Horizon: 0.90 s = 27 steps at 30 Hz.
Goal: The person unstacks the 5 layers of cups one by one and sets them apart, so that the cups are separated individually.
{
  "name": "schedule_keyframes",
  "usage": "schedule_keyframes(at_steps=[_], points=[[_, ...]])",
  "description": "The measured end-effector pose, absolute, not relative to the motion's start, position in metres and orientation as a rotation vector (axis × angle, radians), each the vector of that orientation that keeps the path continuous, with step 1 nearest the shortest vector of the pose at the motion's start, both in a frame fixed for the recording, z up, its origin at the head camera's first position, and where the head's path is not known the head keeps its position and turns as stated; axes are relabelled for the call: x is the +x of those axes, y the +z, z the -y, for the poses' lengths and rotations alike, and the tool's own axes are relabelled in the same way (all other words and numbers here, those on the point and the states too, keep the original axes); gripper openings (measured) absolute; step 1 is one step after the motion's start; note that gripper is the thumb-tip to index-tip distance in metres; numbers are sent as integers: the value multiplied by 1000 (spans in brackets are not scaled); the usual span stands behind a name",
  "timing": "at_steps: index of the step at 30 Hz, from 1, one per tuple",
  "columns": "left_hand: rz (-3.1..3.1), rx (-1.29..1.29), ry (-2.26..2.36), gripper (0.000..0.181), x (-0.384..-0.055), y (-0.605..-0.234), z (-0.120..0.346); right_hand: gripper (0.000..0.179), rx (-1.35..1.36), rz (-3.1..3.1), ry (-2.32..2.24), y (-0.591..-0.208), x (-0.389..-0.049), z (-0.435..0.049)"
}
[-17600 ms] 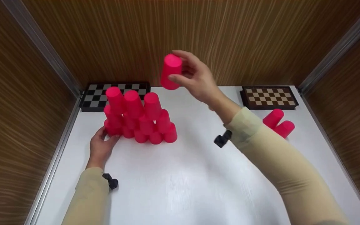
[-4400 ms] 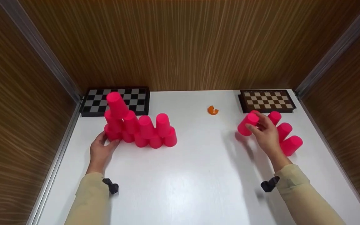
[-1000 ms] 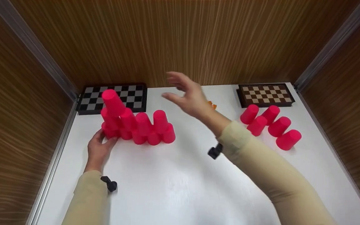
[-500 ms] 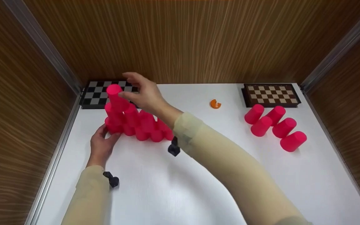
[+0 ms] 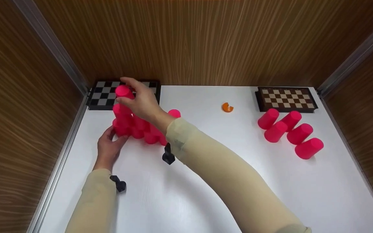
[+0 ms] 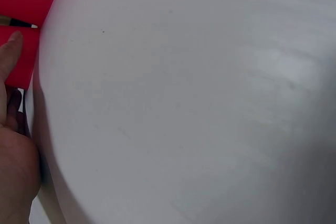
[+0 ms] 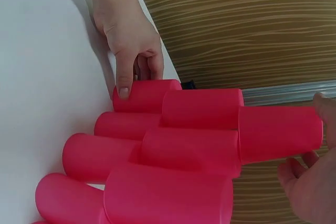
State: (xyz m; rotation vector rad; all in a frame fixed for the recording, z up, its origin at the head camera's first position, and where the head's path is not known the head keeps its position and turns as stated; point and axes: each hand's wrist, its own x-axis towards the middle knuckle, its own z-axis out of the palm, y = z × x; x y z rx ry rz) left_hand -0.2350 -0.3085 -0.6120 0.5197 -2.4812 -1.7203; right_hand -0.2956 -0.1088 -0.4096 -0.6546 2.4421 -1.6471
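A stack of upside-down pink cups stands in tiers on the left of the white table. At its bottom left corner my left hand [image 5: 108, 148] holds the end cup [image 7: 147, 96] between thumb and fingers, and the left wrist view catches only the edge of that grip. My right hand [image 5: 145, 103] is at the lone third-tier cup [image 5: 124, 92], thumb on the near side and fingers on the far side. In the right wrist view this cup stands in line with the second-tier cup [image 7: 205, 106] under it. My right hand and forearm hide part of the stack in the head view.
Several pink cups [image 5: 299, 133] stand upside down on the right of the table [image 5: 212, 142]. Behind them lies a brown chessboard [image 5: 287, 98], and a black-and-grey one [image 5: 102, 95] lies behind the stack. An orange disc [image 5: 228, 107] is between. Wood-grain walls [image 5: 206, 42] enclose the table.
My right hand has moved left from over the table's middle and closed round the top cup. Since the oldest frame, third-tier cups have gone from the stack, and the right-hand group has grown.
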Motion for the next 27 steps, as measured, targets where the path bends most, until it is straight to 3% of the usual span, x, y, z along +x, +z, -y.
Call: schedule_keyframes(at_steps=[14,27], points=[[2487,499,-1711,83,-235,-612,309,63,-679,-2403,-1722,-418,-295,99],[2523,511,-1686,85,-232,-609,309,63,-839,-2366,-1833,-397,-296,32]])
